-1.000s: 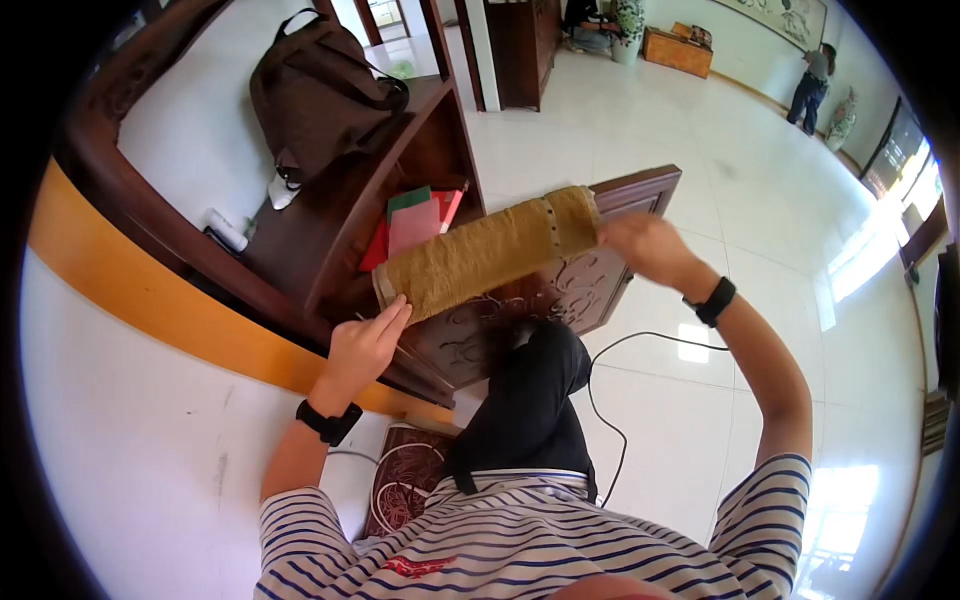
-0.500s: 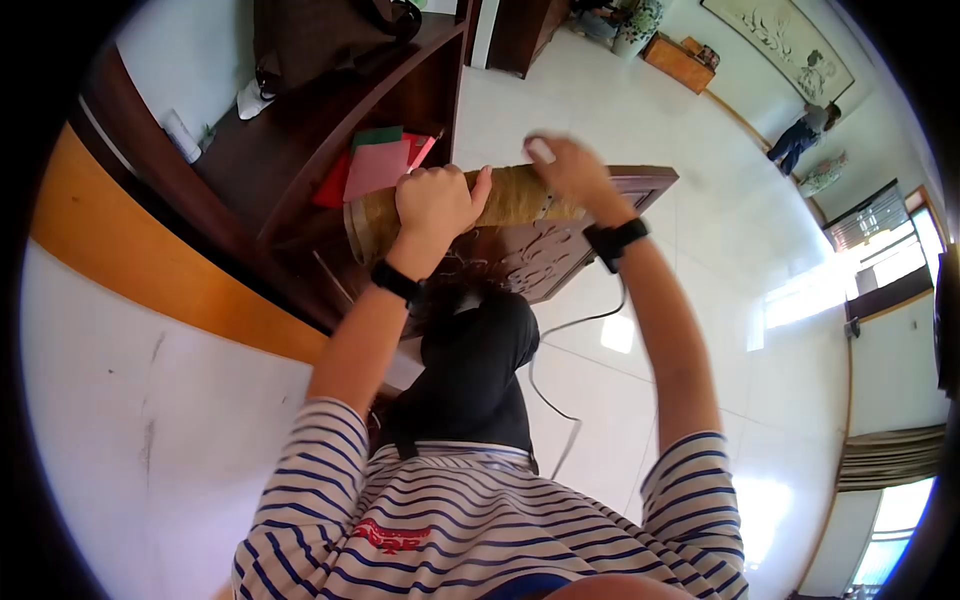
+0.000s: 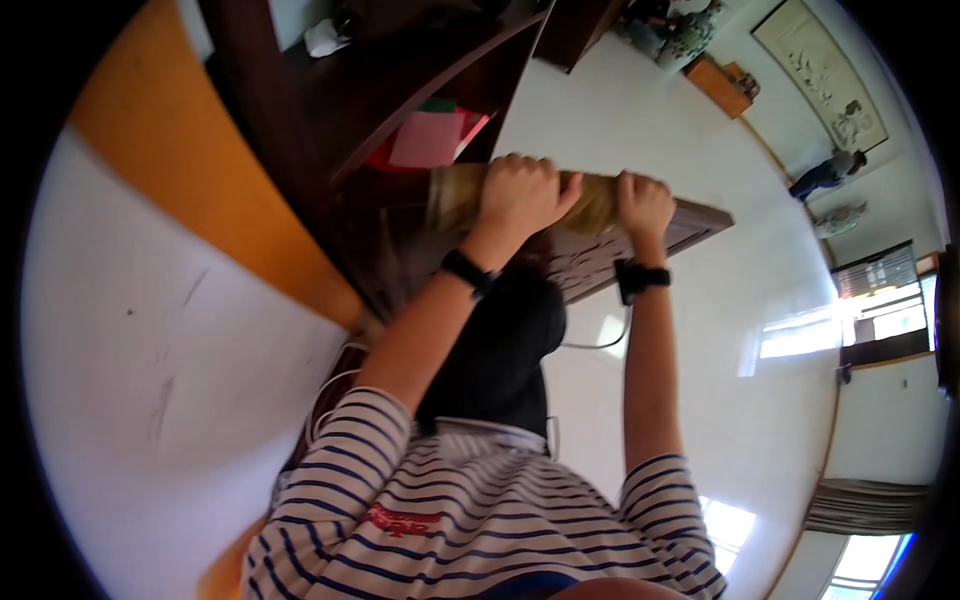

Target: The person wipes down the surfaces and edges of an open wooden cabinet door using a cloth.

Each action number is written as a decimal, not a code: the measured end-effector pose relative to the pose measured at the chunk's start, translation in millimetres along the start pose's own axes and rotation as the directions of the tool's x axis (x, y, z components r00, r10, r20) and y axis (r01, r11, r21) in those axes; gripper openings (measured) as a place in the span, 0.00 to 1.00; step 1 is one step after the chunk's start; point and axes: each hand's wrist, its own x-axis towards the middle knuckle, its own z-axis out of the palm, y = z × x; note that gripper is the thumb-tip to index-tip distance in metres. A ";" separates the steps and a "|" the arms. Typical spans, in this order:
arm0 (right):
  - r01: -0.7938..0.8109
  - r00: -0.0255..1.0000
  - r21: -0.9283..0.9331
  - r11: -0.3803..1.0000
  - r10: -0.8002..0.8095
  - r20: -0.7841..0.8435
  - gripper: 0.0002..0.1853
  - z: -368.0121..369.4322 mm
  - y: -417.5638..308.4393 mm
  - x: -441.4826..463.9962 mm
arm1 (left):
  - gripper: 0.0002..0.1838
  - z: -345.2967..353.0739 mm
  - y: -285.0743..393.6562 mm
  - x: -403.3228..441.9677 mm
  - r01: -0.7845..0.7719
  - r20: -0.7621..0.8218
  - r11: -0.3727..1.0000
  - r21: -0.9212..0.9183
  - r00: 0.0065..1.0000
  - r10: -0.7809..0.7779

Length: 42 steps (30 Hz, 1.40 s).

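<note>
A brownish-yellow cloth (image 3: 458,195) lies over the top edge of a dark wooden cabinet door (image 3: 585,268) with a carved front. My left hand (image 3: 522,197) is closed over the cloth near its middle, with the thumb pointing right. To the right, near the cloth's other end, my right hand (image 3: 646,205) is also closed on it, fingers curled over the top edge. The cloth is slightly blurred, and my hands cover parts of it. Each wrist wears a black band.
Behind the door, the dark wooden cabinet (image 3: 400,120) holds red, pink and green papers (image 3: 425,138) on a shelf. An orange-brown panel edge (image 3: 215,160) runs along the left. Across the pale tiled floor (image 3: 740,290), another person (image 3: 828,173) bends by the wall.
My right hand has come down from above the cloth and closed on it at the right. My left hand stays on the cloth. The view has shifted, moving the door rightward in frame.
</note>
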 end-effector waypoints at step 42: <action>0.341 0.905 0.406 0.848 -0.180 -0.385 0.09 7.8 -170.3 -45.1 | 0.14 -80.0 -90.0 -40.7 -0.048 0.121 0.972 0.232 0.992 0.020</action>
